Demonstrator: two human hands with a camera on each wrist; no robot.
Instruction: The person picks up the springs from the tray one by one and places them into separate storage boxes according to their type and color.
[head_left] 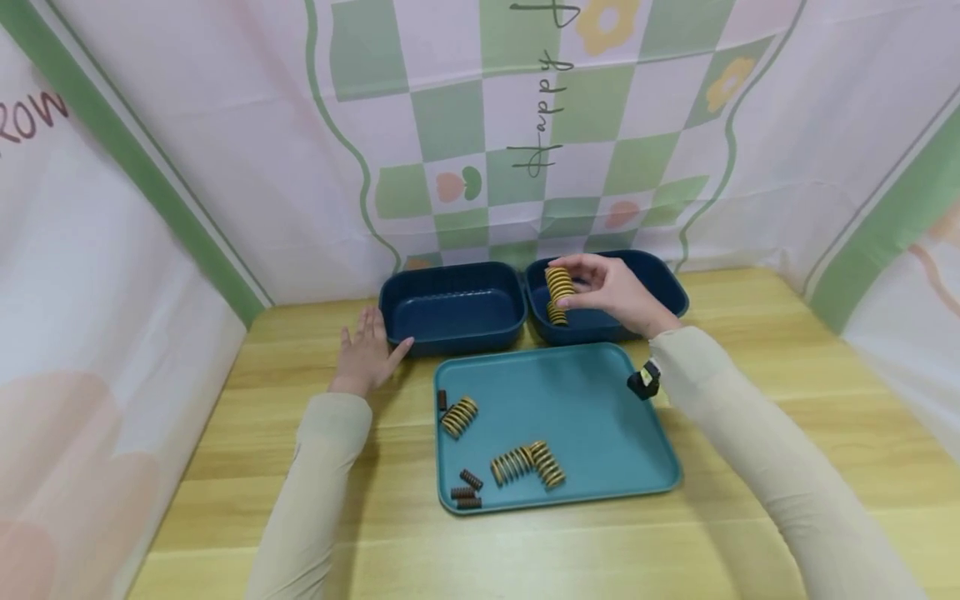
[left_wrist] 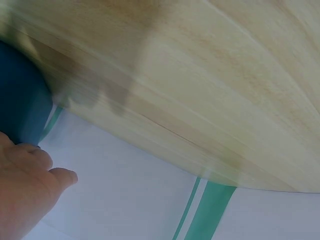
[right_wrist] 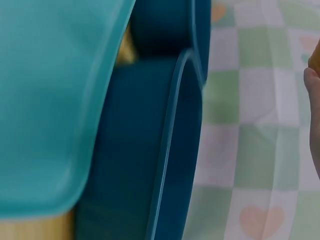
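Note:
My right hand (head_left: 611, 292) pinches a yellow coil spring (head_left: 559, 284) between thumb and fingers, above the right dark blue bin (head_left: 660, 321). Another yellow spring (head_left: 557, 314) shows just below it, inside that bin. At the right edge of the right wrist view, only part of the hand (right_wrist: 315, 112) and a bit of the yellow spring (right_wrist: 315, 61) appear. My left hand (head_left: 365, 354) rests with extended fingers against the left end of the left dark blue bin (head_left: 457, 343). In the left wrist view, the left hand (left_wrist: 27, 187) is beside the bin wall (left_wrist: 22, 95).
A teal tray (head_left: 592, 425) lies in front of the bins on the wooden table (head_left: 300, 342). It bears three yellow springs (head_left: 512, 465) and several small dark brown springs (head_left: 462, 493) along its left side. A printed cloth (head_left: 517, 108) hangs behind the bins.

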